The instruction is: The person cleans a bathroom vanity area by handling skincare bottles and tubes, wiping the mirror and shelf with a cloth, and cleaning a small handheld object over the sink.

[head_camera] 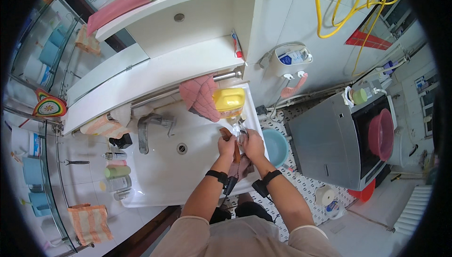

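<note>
At the right end of the white washbasin (159,175), my left hand (226,146) is closed on a brown strap-like strip (237,153). Close beside it, my right hand (253,145) grips a small item with a dark handle and a clear part, too small to identify. Below both hands a dusky pink cloth (242,168) lies on the basin's edge. Just beyond them are a yellow plastic jug (229,101) and small clear bottles. A pink cloth (200,96) hangs over the metal rail, against the jug.
A grey faucet (152,126) and drain (182,148) are to the left. Several bottles (118,171) line the basin's left end. To the right are a blue basin (274,147) on the floor and a grey washing machine (325,140) with a pink basin (381,134) on top.
</note>
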